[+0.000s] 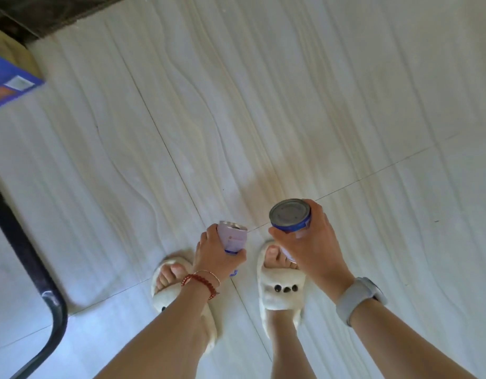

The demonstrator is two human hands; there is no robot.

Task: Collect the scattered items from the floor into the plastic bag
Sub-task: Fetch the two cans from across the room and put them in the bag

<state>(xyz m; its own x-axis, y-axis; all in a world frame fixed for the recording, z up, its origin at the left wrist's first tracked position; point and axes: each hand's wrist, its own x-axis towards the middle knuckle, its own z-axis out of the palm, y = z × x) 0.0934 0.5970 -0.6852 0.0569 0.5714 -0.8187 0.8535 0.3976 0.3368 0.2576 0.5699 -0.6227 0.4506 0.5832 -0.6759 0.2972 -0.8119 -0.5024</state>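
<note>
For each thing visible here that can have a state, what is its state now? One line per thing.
left hand: grips a small pale carton, lifted off the floor.
small pale carton: held, top flaps look open.
right hand: grips a can from the side.
can: held above the floor, tilted, lid looks closed.
blue box: lies at the left edge, partly out of view.
floor: pale tiles.
plastic bag: not in view.
</note>
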